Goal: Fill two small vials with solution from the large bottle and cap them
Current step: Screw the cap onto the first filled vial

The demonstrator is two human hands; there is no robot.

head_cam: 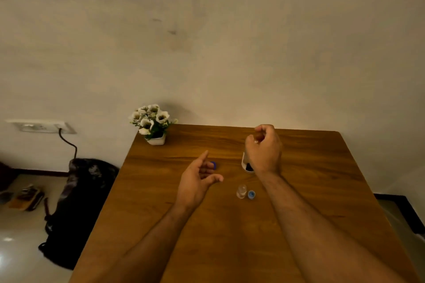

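The large bottle, white with a dark base, stands on the wooden table at mid-right. Most of it is hidden behind my right hand, whose fingers curl over its top; the grip itself is hidden. A small clear vial stands uncapped nearer to me, and its blue cap lies touching it on the right. My left hand hovers with fingers spread and relaxed, holding nothing. A second blue cap peeks out just behind its fingers; whatever is under that cap is hidden.
A white pot of white flowers sits at the table's far left corner against the wall. A dark bag lies on the floor left of the table, under a wall socket with a cable.
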